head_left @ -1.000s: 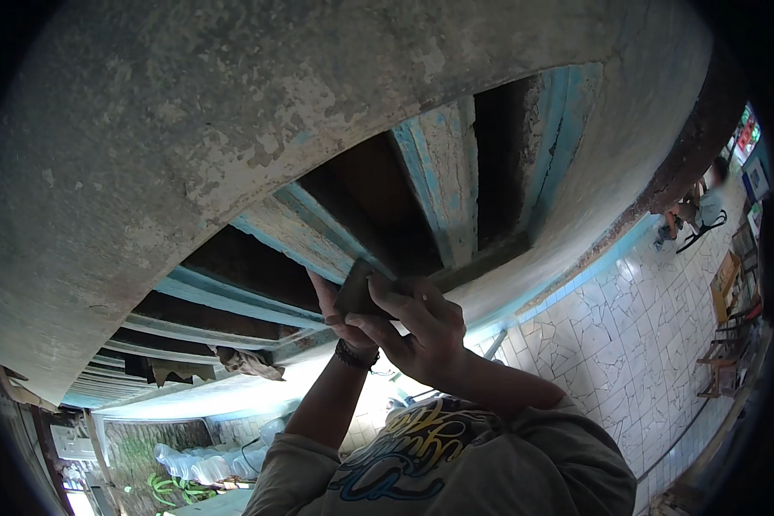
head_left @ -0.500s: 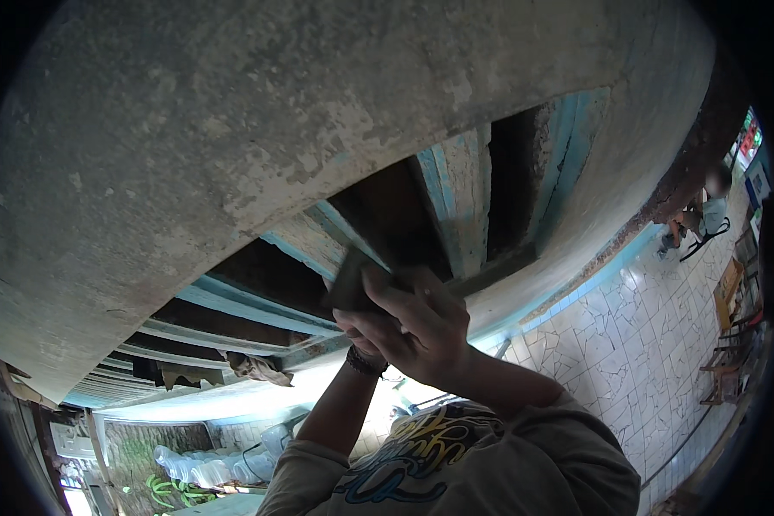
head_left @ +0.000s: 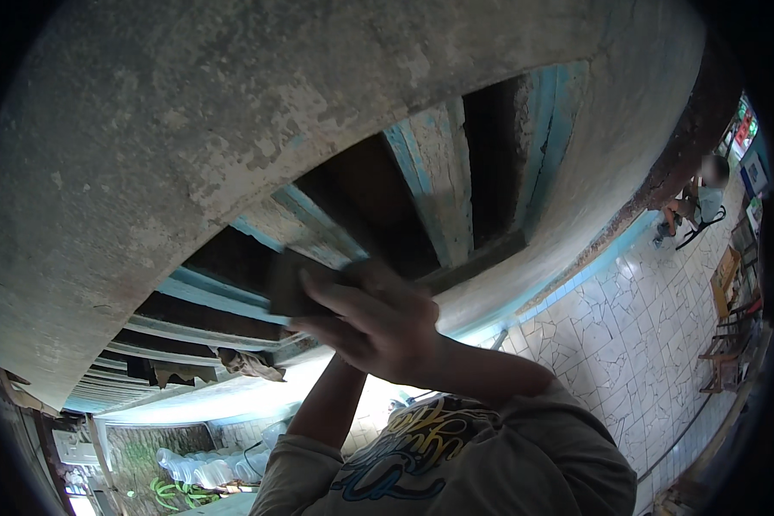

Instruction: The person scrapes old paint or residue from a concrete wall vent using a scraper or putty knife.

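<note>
My right hand (head_left: 374, 322) is closed around a dark, flat, rectangular piece (head_left: 288, 282); its exact kind is unclear in the shadow and blur. The piece is at the lower end of a worn slat (head_left: 310, 228) with peeling pale-blue paint, and I cannot tell if it touches. From the lower edge my left forearm (head_left: 325, 404) rises to behind the right hand, which hides my left hand and its fingers. Dark gaps (head_left: 370, 189) separate the slats, which are set in a stained grey wall (head_left: 258, 95).
A crumpled brown cloth (head_left: 251, 364) hangs on the lower ledge, left of my hands. Clear plastic containers (head_left: 206, 466) stand at the lower left. On the right are a pale tiled floor (head_left: 611, 344), wooden chairs (head_left: 727, 353) and a seated person (head_left: 701, 202).
My right hand and the dark piece have moved left across the slats. The whole view has shifted slightly, with the wall and slats now further left and higher.
</note>
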The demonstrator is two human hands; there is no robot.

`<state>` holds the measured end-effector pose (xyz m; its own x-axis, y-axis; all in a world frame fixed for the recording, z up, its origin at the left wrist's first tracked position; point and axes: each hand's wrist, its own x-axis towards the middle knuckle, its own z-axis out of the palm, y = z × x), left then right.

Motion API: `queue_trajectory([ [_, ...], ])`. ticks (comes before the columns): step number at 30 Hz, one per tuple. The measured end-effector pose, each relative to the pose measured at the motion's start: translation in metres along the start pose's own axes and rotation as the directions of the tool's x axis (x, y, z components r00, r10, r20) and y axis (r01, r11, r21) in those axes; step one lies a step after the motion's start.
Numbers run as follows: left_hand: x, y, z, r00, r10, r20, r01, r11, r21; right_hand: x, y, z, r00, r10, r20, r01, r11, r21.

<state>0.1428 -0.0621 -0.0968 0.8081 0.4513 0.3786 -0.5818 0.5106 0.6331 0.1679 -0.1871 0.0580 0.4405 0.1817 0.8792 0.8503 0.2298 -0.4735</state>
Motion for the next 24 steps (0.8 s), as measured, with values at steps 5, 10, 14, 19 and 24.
queue_trajectory([
  [5, 0.013, 0.012, 0.022, 0.95, 0.294, 0.105, -0.312, 0.864, 0.395, -0.036, 0.012, -0.003, 0.998, 0.037, -0.057, -0.036, 0.999, 0.007],
  [10, 0.014, 0.012, 0.002, 0.972, 0.219, -0.088, -0.124, 0.793, 0.597, -0.051, 0.023, -0.012, 0.987, 0.13, -0.092, -0.135, 0.989, -0.055],
  [14, 0.015, 0.014, 0.033, 0.905, 0.408, 0.122, -0.367, 0.601, 0.71, -0.068, 0.043, -0.003, 0.997, 0.04, -0.064, -0.048, 0.99, -0.133],
  [19, 0.011, 0.012, 0.0, 0.94, 0.307, 0.152, -0.307, 0.557, 0.772, -0.057, 0.03, -0.002, 0.995, 0.082, -0.064, -0.086, 0.994, -0.066],
  [24, 0.016, 0.018, 0.029, 0.887, 0.409, 0.216, -0.373, 0.357, 0.856, -0.06, 0.038, -0.004, 0.997, 0.059, -0.054, -0.064, 0.994, -0.092],
])
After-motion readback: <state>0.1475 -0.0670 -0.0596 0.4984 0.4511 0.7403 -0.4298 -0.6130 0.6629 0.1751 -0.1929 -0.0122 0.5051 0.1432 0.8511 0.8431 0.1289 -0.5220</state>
